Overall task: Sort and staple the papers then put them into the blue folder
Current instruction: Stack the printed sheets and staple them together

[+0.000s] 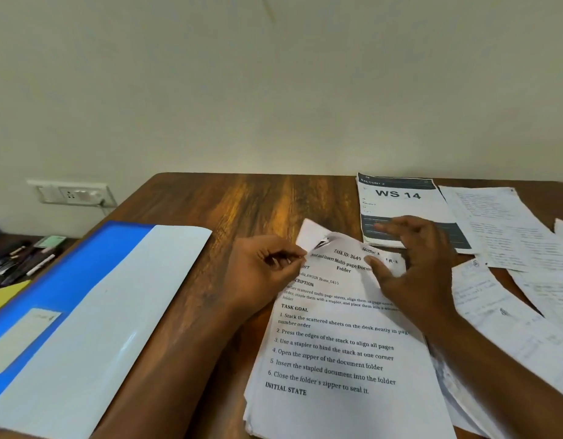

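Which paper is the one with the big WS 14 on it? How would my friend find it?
Look at the far edge of the wooden desk, just beyond the right hand. The WS 14 sheet lies flat there. Unlike the white text pages around it, it has dark bands and big bold letters.

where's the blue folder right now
In the head view the blue folder lies open on the left of the wooden desk, beside the left hand and the paper stack.
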`<state>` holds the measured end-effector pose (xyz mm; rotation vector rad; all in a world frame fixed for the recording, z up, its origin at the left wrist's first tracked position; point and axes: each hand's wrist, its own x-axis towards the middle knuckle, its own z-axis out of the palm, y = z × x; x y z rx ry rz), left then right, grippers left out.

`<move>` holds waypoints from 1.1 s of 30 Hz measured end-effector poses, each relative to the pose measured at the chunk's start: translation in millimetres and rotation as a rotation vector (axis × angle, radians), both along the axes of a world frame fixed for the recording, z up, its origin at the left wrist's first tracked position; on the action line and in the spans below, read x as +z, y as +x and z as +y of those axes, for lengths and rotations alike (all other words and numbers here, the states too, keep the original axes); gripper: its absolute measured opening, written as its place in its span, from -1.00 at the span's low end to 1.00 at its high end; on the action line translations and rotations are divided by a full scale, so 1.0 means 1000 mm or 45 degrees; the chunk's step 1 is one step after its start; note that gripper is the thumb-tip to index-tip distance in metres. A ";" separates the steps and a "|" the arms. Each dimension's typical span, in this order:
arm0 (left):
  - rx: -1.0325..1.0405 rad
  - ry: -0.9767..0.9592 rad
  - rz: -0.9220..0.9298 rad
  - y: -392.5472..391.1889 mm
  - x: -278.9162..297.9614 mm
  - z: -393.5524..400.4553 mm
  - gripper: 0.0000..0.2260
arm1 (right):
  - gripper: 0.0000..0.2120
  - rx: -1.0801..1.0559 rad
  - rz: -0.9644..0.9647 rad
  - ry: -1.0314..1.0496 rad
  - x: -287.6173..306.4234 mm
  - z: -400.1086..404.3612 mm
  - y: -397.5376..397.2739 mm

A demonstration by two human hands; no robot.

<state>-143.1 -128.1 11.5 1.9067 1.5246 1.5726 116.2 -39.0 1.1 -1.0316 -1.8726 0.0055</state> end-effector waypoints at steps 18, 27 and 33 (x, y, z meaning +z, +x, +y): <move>-0.083 0.046 0.095 0.022 -0.004 -0.002 -0.87 | -0.84 0.620 0.637 -0.787 0.002 -0.032 -0.034; -0.180 -0.127 0.021 0.026 -0.010 -0.003 -0.89 | -0.91 0.627 0.757 -0.812 0.002 -0.034 -0.034; -0.266 -0.149 -0.139 0.031 -0.004 -0.005 -0.89 | -0.87 0.712 0.759 -0.785 0.001 -0.034 -0.034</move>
